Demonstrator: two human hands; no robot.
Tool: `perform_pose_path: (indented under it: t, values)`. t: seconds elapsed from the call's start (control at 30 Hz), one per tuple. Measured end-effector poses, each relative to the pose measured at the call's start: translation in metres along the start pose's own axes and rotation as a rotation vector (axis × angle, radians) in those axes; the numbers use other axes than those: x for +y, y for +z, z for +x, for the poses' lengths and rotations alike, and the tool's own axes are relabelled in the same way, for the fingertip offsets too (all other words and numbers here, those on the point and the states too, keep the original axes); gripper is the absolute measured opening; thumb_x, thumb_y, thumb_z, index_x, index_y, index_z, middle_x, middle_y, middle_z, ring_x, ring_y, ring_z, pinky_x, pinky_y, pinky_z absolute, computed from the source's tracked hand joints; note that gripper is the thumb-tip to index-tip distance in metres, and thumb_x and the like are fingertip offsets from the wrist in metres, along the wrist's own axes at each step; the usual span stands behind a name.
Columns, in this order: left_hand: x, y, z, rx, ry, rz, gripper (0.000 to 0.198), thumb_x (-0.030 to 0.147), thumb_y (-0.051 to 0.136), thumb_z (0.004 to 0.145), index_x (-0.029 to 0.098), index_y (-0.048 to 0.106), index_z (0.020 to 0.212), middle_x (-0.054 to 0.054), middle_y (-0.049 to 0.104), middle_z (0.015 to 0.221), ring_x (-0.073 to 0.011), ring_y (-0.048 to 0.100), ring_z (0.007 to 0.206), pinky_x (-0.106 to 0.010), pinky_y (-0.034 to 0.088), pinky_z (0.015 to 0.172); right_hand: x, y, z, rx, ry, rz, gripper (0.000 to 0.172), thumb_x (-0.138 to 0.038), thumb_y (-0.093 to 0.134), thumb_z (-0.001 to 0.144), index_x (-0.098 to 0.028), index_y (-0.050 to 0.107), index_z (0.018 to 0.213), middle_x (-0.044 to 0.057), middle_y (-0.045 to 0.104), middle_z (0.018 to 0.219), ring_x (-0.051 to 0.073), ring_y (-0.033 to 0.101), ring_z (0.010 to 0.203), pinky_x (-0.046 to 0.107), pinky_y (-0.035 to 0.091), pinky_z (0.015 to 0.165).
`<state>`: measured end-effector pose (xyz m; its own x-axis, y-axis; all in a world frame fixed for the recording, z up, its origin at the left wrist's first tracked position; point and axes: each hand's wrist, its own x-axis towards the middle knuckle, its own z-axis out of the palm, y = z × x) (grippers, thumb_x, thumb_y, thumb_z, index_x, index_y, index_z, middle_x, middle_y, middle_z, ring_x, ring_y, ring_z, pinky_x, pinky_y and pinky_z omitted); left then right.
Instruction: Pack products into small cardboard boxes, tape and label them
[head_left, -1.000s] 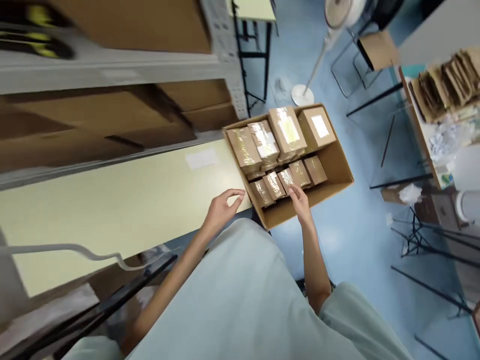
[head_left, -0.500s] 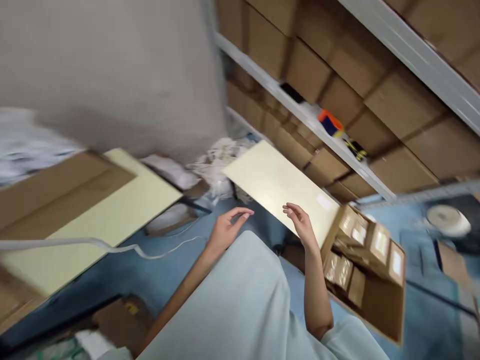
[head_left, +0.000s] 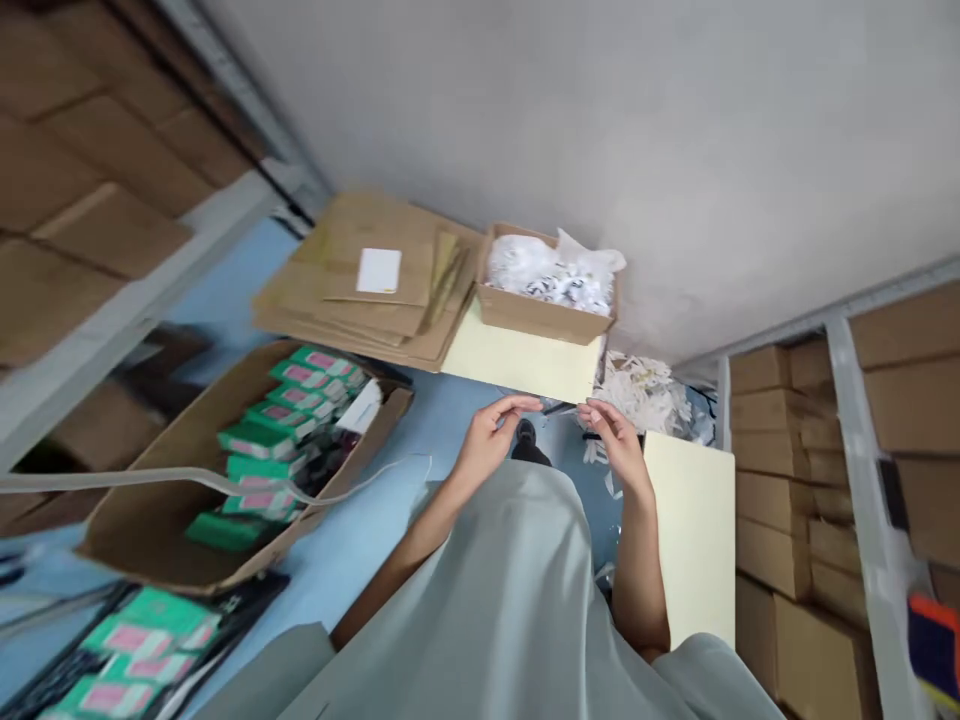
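My left hand [head_left: 493, 432] hovers in front of my body with its fingers loosely bent and nothing held. Facing it, my right hand [head_left: 616, 442] is also bare, its fingers slightly curled and apart from the thumb. Just beyond both sets of fingertips lies the front edge of a pale yellow tabletop [head_left: 517, 362]. On that top stands an open cardboard box [head_left: 544, 316] full of white shredded paper [head_left: 555, 275]. Flat cardboard pieces [head_left: 360, 330] are stacked to its left, one bearing a white label. Neither hand appears to touch anything.
A second pale tabletop [head_left: 690, 540] runs along my right, beside shelves of cartons [head_left: 772, 500]. On the left floor, a large open carton [head_left: 165, 500] holds several green-and-pink boxes [head_left: 259, 440]. Loose paper strips [head_left: 637, 390] lie near the corner. A grey cable [head_left: 172, 482] crosses the left side.
My view has swung left, bringing the box of shredded paper and the flat cardboard ahead of me. The carton of wrapped packages on the right has left view. Both hands stay raised and empty.
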<state>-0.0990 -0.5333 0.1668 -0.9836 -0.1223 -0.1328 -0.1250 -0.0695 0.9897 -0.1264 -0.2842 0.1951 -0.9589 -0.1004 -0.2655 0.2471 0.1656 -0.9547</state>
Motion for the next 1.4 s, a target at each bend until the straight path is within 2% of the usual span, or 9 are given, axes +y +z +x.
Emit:
perform_pose_path:
  t: [0.2, 0.33, 0.47, 0.6, 0.7, 0.83, 1.1, 1.27, 1.4]
  values:
    - [0.003, -0.067, 0.030, 0.373, -0.042, 0.050, 0.038, 0.055, 0.067, 0.097, 0.023, 0.084, 0.107, -0.013, 0.091, 0.112, -0.0343, 0.086, 0.116, -0.055, 0.066, 0.115, -0.031, 0.051, 0.108, -0.336, 0.016, -0.038, 0.063, -0.082, 0.084, 0.094, -0.029, 0.083, 0.127, 0.014, 0.089, 0.134, 0.035, 0.085, 0.126, 0.059, 0.063, 0.123]
    - [0.001, -0.095, 0.043, 0.587, -0.089, 0.037, 0.042, 0.061, 0.070, 0.095, 0.023, 0.083, 0.109, -0.013, 0.091, 0.112, -0.0351, 0.085, 0.119, -0.057, 0.064, 0.119, -0.050, 0.091, 0.169, -0.514, 0.024, -0.052, 0.065, -0.082, 0.085, 0.093, -0.028, 0.083, 0.129, 0.014, 0.088, 0.136, 0.034, 0.084, 0.129, 0.059, 0.062, 0.126]
    - [-0.004, -0.111, 0.037, 0.772, -0.142, -0.041, 0.048, 0.068, 0.074, 0.096, 0.024, 0.082, 0.112, -0.013, 0.090, 0.113, -0.0339, 0.085, 0.117, -0.055, 0.065, 0.116, -0.061, 0.140, 0.213, -0.720, 0.050, -0.127, 0.068, -0.084, 0.085, 0.092, -0.028, 0.084, 0.130, 0.015, 0.088, 0.137, 0.035, 0.083, 0.131, 0.059, 0.061, 0.127]
    - [-0.012, -0.134, 0.012, 0.951, -0.190, -0.111, 0.047, 0.066, 0.076, 0.094, 0.023, 0.082, 0.113, -0.013, 0.091, 0.111, -0.0341, 0.086, 0.116, -0.056, 0.063, 0.119, -0.076, 0.205, 0.230, -0.930, 0.023, -0.203, 0.065, -0.082, 0.084, 0.094, -0.028, 0.084, 0.130, 0.013, 0.088, 0.136, 0.034, 0.084, 0.131, 0.057, 0.061, 0.127]
    - [-0.022, -0.159, -0.011, 1.068, -0.209, -0.158, 0.043, 0.060, 0.075, 0.094, 0.024, 0.082, 0.115, -0.013, 0.091, 0.112, -0.0342, 0.086, 0.117, -0.057, 0.063, 0.120, -0.087, 0.263, 0.223, -1.055, -0.021, -0.251, 0.060, -0.079, 0.082, 0.098, -0.030, 0.084, 0.133, 0.011, 0.087, 0.138, 0.032, 0.083, 0.133, 0.053, 0.061, 0.127]
    - [-0.035, -0.206, -0.046, 1.163, -0.190, -0.230, 0.039, 0.053, 0.073, 0.092, 0.025, 0.081, 0.118, -0.011, 0.091, 0.116, -0.0334, 0.085, 0.123, -0.054, 0.062, 0.123, -0.087, 0.350, 0.192, -1.209, -0.047, -0.336, 0.061, -0.080, 0.080, 0.099, -0.031, 0.083, 0.136, 0.009, 0.087, 0.140, 0.030, 0.082, 0.133, 0.049, 0.062, 0.125]
    - [-0.056, -0.340, -0.151, 1.329, -0.213, -0.378, 0.037, 0.052, 0.077, 0.095, 0.023, 0.083, 0.116, -0.011, 0.090, 0.116, -0.0325, 0.085, 0.119, -0.053, 0.062, 0.122, -0.054, 0.515, 0.089, -1.377, 0.023, -0.485, 0.064, -0.081, 0.080, 0.099, -0.029, 0.082, 0.137, 0.011, 0.087, 0.140, 0.029, 0.082, 0.132, 0.049, 0.064, 0.123]
    - [-0.073, -0.414, -0.220, 1.409, -0.258, -0.399, 0.032, 0.047, 0.077, 0.095, 0.023, 0.083, 0.115, -0.010, 0.089, 0.112, -0.0308, 0.084, 0.116, -0.054, 0.063, 0.121, -0.031, 0.597, 0.034, -1.461, 0.046, -0.558, 0.065, -0.082, 0.079, 0.100, -0.029, 0.082, 0.137, 0.010, 0.087, 0.141, 0.029, 0.082, 0.135, 0.049, 0.062, 0.127]
    - [-0.097, -0.459, -0.248, 1.474, -0.292, -0.402, 0.029, 0.044, 0.077, 0.096, 0.023, 0.082, 0.116, -0.009, 0.088, 0.114, -0.0303, 0.083, 0.116, -0.054, 0.064, 0.121, -0.015, 0.650, 0.019, -1.532, 0.039, -0.636, 0.065, -0.082, 0.080, 0.099, -0.029, 0.082, 0.136, 0.010, 0.087, 0.142, 0.029, 0.082, 0.134, 0.048, 0.063, 0.125]
